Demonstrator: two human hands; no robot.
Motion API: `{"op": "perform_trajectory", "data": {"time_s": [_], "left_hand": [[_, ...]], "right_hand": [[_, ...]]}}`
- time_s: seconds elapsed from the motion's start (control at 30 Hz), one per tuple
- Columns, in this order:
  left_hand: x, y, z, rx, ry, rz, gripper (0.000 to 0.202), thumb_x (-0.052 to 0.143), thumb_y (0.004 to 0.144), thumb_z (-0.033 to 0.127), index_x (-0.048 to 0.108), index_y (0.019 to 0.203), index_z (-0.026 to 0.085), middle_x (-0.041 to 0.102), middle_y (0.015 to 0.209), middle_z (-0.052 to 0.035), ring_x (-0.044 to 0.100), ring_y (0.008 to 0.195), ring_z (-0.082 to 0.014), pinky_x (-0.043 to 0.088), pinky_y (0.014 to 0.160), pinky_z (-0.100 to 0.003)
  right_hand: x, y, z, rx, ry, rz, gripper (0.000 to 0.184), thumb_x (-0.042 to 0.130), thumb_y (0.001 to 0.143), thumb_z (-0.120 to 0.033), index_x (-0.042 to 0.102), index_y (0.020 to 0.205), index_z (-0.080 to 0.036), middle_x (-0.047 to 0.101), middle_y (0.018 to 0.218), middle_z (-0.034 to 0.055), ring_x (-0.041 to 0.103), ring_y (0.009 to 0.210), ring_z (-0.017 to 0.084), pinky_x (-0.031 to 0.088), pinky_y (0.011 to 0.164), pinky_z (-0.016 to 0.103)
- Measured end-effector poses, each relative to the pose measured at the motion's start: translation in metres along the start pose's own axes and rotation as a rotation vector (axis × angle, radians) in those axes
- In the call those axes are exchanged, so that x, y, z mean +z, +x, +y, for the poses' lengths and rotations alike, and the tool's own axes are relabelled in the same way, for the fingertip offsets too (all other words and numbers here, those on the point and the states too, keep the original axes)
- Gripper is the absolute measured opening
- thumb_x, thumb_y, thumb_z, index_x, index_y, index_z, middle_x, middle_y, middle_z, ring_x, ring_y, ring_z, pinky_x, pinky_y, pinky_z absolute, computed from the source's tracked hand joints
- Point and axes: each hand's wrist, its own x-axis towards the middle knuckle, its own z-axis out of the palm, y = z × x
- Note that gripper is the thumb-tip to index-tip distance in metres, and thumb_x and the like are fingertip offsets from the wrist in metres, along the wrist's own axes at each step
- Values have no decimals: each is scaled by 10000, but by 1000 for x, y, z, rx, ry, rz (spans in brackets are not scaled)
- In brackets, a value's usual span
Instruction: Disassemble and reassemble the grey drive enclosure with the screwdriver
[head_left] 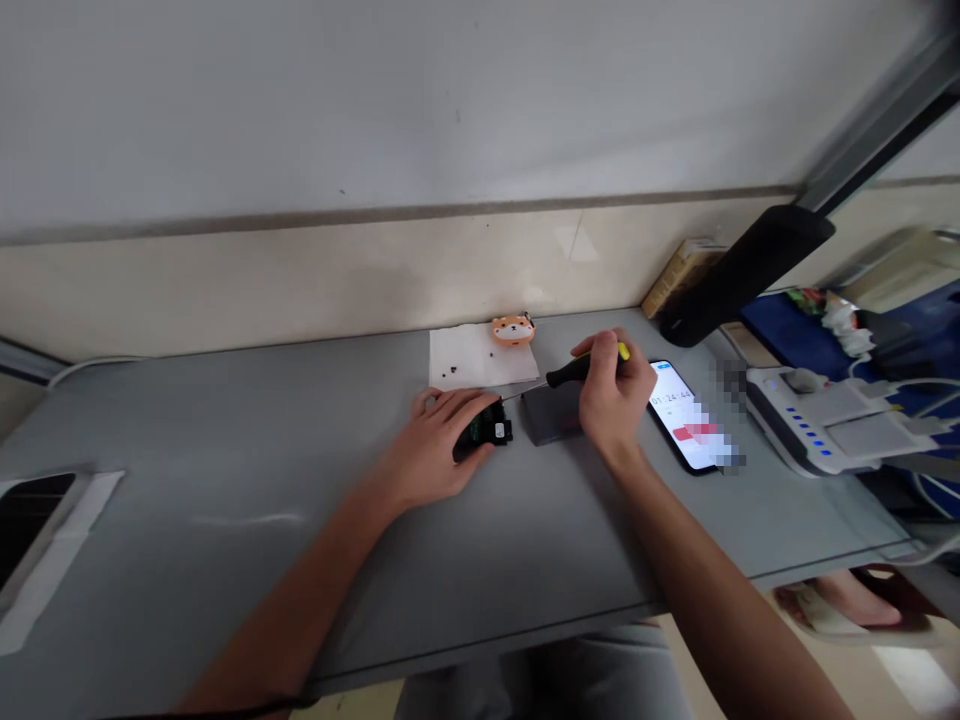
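Observation:
My left hand [442,450] is closed around a small black device with a green circuit board [484,430], holding it on the desk. In my right hand [616,390] is a screwdriver [570,372] with a black and yellow handle. Its thin shaft points left and its tip meets the upper right edge of the device, though the exact contact is too small to make out. Beneath the screwdriver lies a flat dark grey piece [551,415], partly behind my right hand. Several tiny dark bits [448,371], probably screws, rest on a white paper sheet [469,345] just behind the device.
An orange animal-face case [513,330] sits on the paper's back edge. To the right are a lit phone [684,415], a white power strip [817,420] with cables, a black cylinder [750,275] and a box [682,270] against the wall. The grey desk's [247,520] front edge is close below.

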Motion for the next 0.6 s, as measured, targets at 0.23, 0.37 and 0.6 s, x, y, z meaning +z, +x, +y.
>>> {"op": "perform_trajectory", "data": {"time_s": [0.23,0.37,0.6], "left_hand": [[-1,1,-6,-49,-90,26,376,631,907,246,541,1272,253,706,1276,-73,656,1191,-279,333,1165,-517],[1,2,-5,-70,-116,37,293,669,871,240,545,1137,246,719,1225,-68,676,1131,-275,377,1132,-506],[0,4,-5,-101,-147,34,257,679,854,248,495,1033,252,718,1236,-64,679,1099,-271,365,1144,-522]], "right_hand": [[-3,-2,-6,-26,6,31,397,469,988,-360,598,644,-210,464,516,-48,441,469,98,343,479,248],[-4,-4,-7,-54,-1,26,386,472,989,-330,609,649,-209,479,524,-40,457,485,102,349,483,251],[-2,-6,-7,-92,-7,7,385,474,990,-339,604,652,-210,485,527,-46,448,478,97,351,483,248]]}}
